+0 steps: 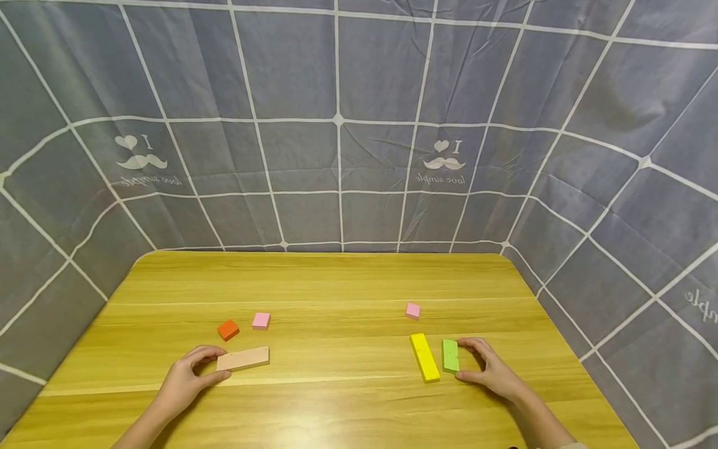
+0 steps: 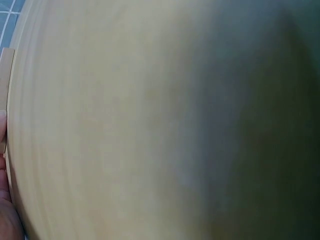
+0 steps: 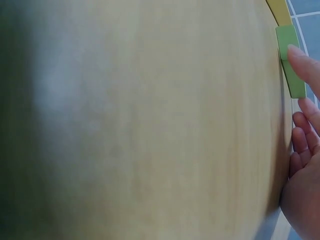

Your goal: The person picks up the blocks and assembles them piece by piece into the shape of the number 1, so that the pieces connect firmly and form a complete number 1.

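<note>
On the left of the table, my left hand (image 1: 185, 377) pinches the near-left end of a plain wooden block (image 1: 244, 358), long and flat, between thumb and fingers. The left wrist view catches only a strip of that block (image 2: 6, 75) and part of the hand at its edge. At the right, my right hand (image 1: 490, 369) holds a green block (image 1: 450, 356), thumb on the near end and a finger at the far end. A seam or step crosses the green piece (image 3: 289, 42) in the right wrist view. Just left of it lies a long yellow block (image 1: 425, 357), untouched.
An orange block (image 1: 228, 330) and a pink block (image 1: 260, 321) lie beyond the left hand. Another pink block (image 1: 412, 310) sits behind the yellow one. The wooden table (image 1: 336, 280) is enclosed at back and sides by a grey checked curtain (image 1: 297, 156).
</note>
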`<state>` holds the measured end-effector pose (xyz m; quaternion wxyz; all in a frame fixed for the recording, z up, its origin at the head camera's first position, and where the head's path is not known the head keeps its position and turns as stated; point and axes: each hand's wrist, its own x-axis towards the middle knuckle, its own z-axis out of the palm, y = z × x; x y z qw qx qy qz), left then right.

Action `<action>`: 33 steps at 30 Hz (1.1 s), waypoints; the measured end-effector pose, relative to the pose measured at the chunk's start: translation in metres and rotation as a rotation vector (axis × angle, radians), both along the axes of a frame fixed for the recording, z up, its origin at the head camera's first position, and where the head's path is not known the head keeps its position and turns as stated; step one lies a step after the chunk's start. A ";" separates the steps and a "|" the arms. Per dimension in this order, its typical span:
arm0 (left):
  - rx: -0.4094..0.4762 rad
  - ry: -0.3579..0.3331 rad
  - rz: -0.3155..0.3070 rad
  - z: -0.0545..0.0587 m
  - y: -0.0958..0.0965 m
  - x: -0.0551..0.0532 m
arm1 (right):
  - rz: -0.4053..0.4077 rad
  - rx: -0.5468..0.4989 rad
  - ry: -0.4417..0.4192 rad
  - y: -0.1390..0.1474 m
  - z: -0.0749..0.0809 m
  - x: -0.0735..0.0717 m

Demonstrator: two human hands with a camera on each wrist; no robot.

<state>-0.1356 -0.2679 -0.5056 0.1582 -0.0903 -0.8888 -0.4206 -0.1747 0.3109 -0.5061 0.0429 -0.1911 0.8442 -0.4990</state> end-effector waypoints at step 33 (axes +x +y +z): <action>0.121 -0.063 -0.061 0.019 0.065 -0.007 | 0.009 -0.012 0.024 -0.002 0.001 0.000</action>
